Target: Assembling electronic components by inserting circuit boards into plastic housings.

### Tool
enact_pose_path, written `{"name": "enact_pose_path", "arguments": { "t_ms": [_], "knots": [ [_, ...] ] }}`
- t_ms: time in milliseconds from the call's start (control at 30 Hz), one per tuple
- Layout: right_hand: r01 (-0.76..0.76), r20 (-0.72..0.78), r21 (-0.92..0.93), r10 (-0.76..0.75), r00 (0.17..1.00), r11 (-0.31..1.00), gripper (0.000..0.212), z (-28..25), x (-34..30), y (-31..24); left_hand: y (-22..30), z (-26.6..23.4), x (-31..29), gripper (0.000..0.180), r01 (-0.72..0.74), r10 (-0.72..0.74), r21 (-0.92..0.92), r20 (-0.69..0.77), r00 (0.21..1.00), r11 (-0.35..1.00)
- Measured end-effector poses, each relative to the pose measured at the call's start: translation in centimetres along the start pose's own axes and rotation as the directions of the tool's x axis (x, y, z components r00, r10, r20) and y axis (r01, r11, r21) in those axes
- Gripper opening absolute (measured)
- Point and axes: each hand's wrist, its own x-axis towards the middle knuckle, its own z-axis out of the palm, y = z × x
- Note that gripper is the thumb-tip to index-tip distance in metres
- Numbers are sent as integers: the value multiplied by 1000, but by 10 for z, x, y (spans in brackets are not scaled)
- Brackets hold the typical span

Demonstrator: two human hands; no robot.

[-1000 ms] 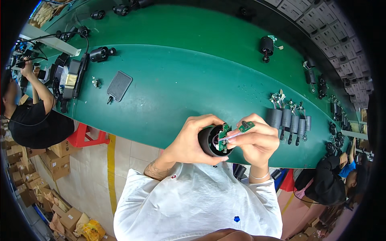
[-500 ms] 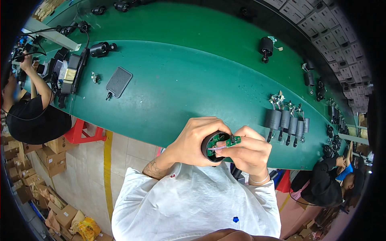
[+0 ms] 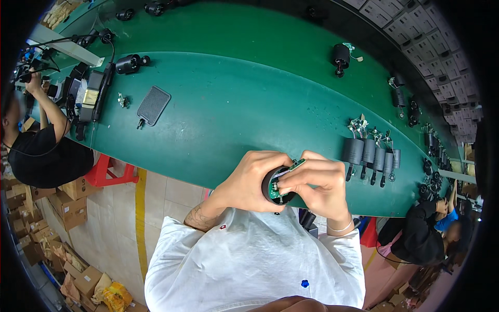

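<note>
My left hand (image 3: 255,179) is wrapped round a black cylindrical housing (image 3: 265,188), whose round mouth is tilted up. Inside the mouth lies a green circuit board (image 3: 275,193) with small parts on it. Thumb and fingers of my right hand (image 3: 317,184) are closed and reach into the opening; their tips partly cover the inside. A small green circuit board (image 3: 298,165) sticks out edge-on by my right index finger, above the housing's rim. Pale wires (image 3: 280,174) run between the small board and the inside of the housing.
On the green table (image 3: 223,130) stand several grey-black housings (image 3: 353,151) with boards on wires, to the right. A black mesh plate (image 3: 154,105), a small circuit piece (image 3: 122,100) and a black camera-like unit (image 3: 128,64) lie left. Beyond, a green belt (image 3: 280,47) carries a housing (image 3: 341,54). Co-workers sit either side.
My right fingers have moved deeper into the housing's mouth. The small board has shifted up and turned edge-on. Parts on the far belt have slid slightly left.
</note>
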Motion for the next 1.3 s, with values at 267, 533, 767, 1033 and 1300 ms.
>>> {"name": "enact_pose_path", "arguments": {
  "t_ms": [267, 533, 767, 1033, 1300],
  "knots": [
    [218, -43, -276, -238, 970, 936, 18, 4, -3, 1, -11, -1, -4, 66, -63, 63, 2, -16, 998, 998],
    [-92, -194, 104, 111, 975, 990, 30, 8, 4, 5, -11, 7, 3, 102, -129, 94, -158, -211, 973, 979],
    [-36, -78, 135, 47, 996, 990, 41, 8, 3, 19, -12, 2, 2, 110, -135, 138, 31, -124, 983, 990],
    [-16, -91, 116, 27, 995, 993, 43, 12, 6, 25, -18, -1, 4, 106, -129, 139, 92, -111, 984, 987],
    [-107, -91, 747, 260, 961, 656, 36, 11, 9, 35, -8, 11, 9, 97, -112, 135, 94, -295, 946, 989]
  ]
}}
